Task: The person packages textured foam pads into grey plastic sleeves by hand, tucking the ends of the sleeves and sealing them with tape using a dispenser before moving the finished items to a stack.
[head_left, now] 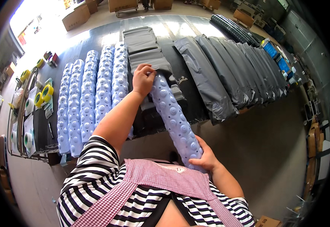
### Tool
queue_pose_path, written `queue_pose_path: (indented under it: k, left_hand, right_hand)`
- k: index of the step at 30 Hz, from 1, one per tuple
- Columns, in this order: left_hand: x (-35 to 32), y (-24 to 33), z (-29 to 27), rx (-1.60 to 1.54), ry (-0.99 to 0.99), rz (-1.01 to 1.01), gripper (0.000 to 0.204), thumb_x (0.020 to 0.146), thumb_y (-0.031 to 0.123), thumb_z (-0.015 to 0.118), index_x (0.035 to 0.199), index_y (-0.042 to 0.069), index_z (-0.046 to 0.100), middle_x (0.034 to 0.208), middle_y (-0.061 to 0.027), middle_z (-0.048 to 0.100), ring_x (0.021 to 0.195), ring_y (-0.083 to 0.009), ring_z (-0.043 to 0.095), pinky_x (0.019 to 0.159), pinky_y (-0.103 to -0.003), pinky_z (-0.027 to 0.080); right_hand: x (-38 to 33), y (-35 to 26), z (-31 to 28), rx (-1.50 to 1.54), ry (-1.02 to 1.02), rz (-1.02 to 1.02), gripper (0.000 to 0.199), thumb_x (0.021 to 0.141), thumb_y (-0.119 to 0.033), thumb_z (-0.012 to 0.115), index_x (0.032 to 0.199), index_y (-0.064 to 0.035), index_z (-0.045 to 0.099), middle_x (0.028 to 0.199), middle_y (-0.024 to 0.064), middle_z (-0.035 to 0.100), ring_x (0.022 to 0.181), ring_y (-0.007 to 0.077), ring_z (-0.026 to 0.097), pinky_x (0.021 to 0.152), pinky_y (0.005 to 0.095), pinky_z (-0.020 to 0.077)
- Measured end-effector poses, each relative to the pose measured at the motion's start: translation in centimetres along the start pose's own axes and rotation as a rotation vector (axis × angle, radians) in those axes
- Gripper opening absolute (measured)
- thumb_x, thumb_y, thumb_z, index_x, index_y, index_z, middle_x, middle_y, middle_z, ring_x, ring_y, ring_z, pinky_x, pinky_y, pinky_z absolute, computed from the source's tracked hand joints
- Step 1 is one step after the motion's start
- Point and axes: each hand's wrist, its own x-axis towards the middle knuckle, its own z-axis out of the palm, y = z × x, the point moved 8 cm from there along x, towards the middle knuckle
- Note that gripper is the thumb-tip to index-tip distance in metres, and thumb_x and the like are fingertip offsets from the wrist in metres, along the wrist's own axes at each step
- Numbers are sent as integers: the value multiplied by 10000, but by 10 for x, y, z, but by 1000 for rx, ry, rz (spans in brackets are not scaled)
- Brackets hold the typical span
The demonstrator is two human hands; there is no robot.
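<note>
A rolled light-blue bath mat (175, 119) with suction cups slants from the table toward my body. My right hand (206, 156) grips its near end, thumb and fingers around the roll. At the far end, my left hand (143, 80) is closed, its fingers pinching the edge of a grey plastic mailing bag (149, 59). The roll's far tip meets the bag's edge there; my fingers partly hide how far it is inside. That bag lies on a stack of flat grey bags (139, 38). To the left, several more rolled blue mats (86, 98) lie side by side.
Several filled grey bags (210, 75) lie in a row on the right of the dark table (172, 28). Black rolls (234, 30) lie at the far right. Yellow tape rolls (44, 94) sit at the left edge. Cardboard boxes (76, 17) stand on the floor beyond.
</note>
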Motion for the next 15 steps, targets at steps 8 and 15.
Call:
queue_pose_path:
  k: [8, 15]
  left_hand:
    - [37, -17, 5, 45, 0, 98, 29, 873, -6, 683, 852, -3, 703, 1134, -101, 639, 904, -186, 674, 799, -300, 542]
    - [112, -48, 38, -993, -55, -337, 90, 979, 208, 681, 920, 159, 634, 1242, 17, 630, 925, -116, 593, 656, -326, 530]
  right_hand:
    - [73, -19, -18, 211, 129, -180, 1024, 659, -87, 867, 1538, -42, 343, 1427, 119, 503, 1311, 230, 497, 1111, 364, 385]
    - [167, -51, 16, 13, 163, -296, 1096, 691, -183, 887, 1572, -107, 239, 1401, 166, 511, 1294, 270, 514, 1094, 374, 405]
